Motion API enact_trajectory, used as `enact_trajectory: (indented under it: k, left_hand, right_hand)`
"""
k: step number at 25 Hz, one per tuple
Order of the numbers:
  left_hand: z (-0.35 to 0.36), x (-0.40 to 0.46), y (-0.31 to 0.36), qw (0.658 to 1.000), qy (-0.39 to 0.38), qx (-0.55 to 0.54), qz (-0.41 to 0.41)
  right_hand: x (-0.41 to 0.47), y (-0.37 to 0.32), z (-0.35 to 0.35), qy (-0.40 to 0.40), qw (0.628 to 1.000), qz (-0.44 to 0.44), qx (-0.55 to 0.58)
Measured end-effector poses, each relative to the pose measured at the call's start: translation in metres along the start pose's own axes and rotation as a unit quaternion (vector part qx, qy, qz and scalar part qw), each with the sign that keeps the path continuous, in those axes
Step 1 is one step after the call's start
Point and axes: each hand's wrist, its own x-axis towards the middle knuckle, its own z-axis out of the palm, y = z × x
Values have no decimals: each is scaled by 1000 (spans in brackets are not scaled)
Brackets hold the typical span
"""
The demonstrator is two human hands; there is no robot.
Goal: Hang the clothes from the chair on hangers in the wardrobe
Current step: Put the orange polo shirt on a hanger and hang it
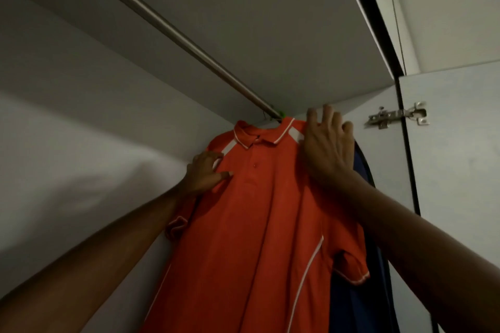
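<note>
Orange polo shirt (257, 211), one, touched by two hands, left (205, 170) and right (327, 146).

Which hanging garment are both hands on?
The orange polo shirt with white trim, in front; the dark blue garment behind it on the right is untouched.

Your left hand (207, 170) grips the orange polo shirt (251, 224) at its shoulder; your right hand (328, 143) lies flat on the other, under the rail (173, 31).

txt: none legible | labels/brands: none | nos/signs: none
</note>
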Motion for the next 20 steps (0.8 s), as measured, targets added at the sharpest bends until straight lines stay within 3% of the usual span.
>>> enact_trajectory:
  k: [3,8,11,17,20]
  left_hand:
    - [12,-37,4,997,-22,74,16]
    - [68,-149,-3,983,-51,173,11]
    - [98,-212,-19,972,-102,205,-59]
    - [122,-275,-4,947,-174,190,-191]
    - [129,-313,14,934,-205,163,-243]
  right_hand:
    - [-25,-6,6,-11,998,-66,-21]
    - [-102,-23,0,-143,959,-246,-5]
    - [-154,-11,-1,-189,919,-346,22]
    - [-217,36,1,-267,863,-428,32]
    - [-258,35,-9,-341,806,-482,40]
